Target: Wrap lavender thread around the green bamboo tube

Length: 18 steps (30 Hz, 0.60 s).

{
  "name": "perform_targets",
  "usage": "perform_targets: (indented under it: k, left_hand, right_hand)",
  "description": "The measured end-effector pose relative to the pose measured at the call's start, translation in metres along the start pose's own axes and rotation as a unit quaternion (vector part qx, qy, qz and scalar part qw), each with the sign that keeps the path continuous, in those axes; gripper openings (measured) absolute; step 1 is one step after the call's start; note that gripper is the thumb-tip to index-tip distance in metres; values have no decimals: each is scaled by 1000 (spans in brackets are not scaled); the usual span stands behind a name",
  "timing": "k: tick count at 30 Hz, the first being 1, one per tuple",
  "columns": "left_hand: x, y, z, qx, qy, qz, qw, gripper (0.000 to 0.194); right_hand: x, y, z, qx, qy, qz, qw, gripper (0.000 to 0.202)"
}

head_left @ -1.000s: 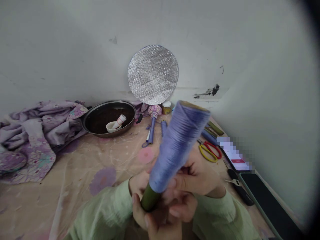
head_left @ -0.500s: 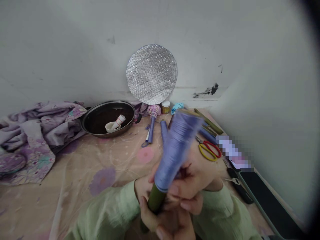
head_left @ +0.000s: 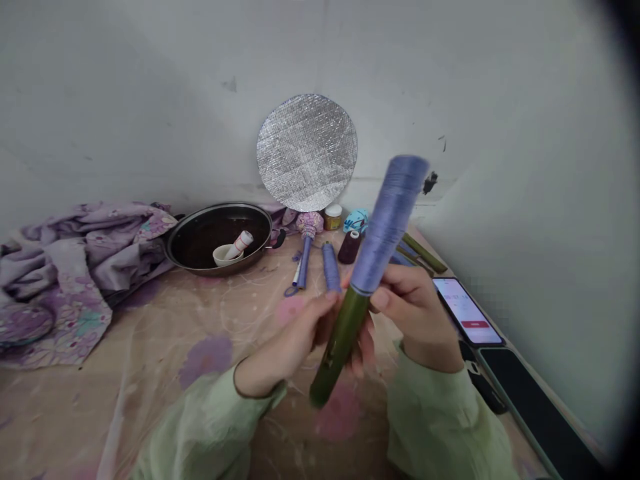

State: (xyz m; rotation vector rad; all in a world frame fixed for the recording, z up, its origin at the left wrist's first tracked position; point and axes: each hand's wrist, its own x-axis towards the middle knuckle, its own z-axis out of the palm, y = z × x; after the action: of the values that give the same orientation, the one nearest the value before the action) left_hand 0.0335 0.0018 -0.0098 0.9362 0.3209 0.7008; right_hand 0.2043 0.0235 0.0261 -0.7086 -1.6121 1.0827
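Observation:
A green stick (head_left: 341, 340) tilts up to the right over the table, its upper half wound with shiny purple-blue thread (head_left: 387, 227). My left hand (head_left: 295, 337) closes on the green part from the left, some of its fingers hidden behind the stick. From the right, my right hand (head_left: 420, 313) grips it with thumb and fingers near the lower edge of the winding. Beyond the hands lies a blue thread-wrapped piece (head_left: 330, 267), with a dark spool (head_left: 349, 247) standing beside it.
A dark pan (head_left: 220, 267) holds a white cup with a small roll. Purple floral cloth (head_left: 75, 273) is heaped at left. A round silver disc (head_left: 307, 152) stands near the wall. Phones (head_left: 467, 310) and a black-handled tool (head_left: 485, 387) lie at right.
The wound stick has moved up and right, its lower green part now showing more. Both hands have risen with it, and the dark spool has come into fuller view.

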Motion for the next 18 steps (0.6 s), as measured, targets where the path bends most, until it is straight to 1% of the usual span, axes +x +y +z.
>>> perform_targets:
  k: [1, 2, 3, 4, 5, 7, 8, 10, 13, 16, 18]
  left_hand:
    - [-4, 2, 2, 79, 91, 77, 990, 49]
    - [-7, 3, 5, 146, 159, 141, 966, 40]
    - [-10, 4, 7, 218, 179, 184, 942, 43]
    - [-12, 3, 10, 289, 184, 217, 914, 51]
    - [-14, 3, 11, 345, 193, 263, 880, 54]
    - [-13, 0, 12, 436, 201, 317, 818, 56]
    - [-12, 0, 11, 468, 208, 333, 792, 55]
    - [-10, 0, 8, 512, 219, 341, 757, 55]
    - [-11, 6, 4, 541, 226, 344, 733, 58]
    - [-14, 13, 3, 561, 238, 359, 707, 57]
    - [-16, 18, 1, 582, 245, 361, 686, 57]
  right_hand:
    - [1, -1, -2, -20, 4, -23, 1000, 26]
    - [2, -1, -3, -42, 8, -42, 998, 22]
    - [3, -1, -3, -62, 9, -60, 996, 19]
    - [4, -1, -3, -79, 23, -70, 994, 18]
    - [5, -1, -2, -94, 39, -75, 992, 17]
    - [6, 1, 0, -109, 57, -78, 989, 18]
    - [6, 2, 1, -112, 58, -75, 989, 18]
    - [5, 4, 3, -109, 51, -67, 991, 18]
    - [5, 6, 6, -89, 51, -54, 993, 19]
    - [6, 3, 9, -78, 81, -41, 993, 18]
    - [5, 1, 11, -73, 103, -36, 991, 14]
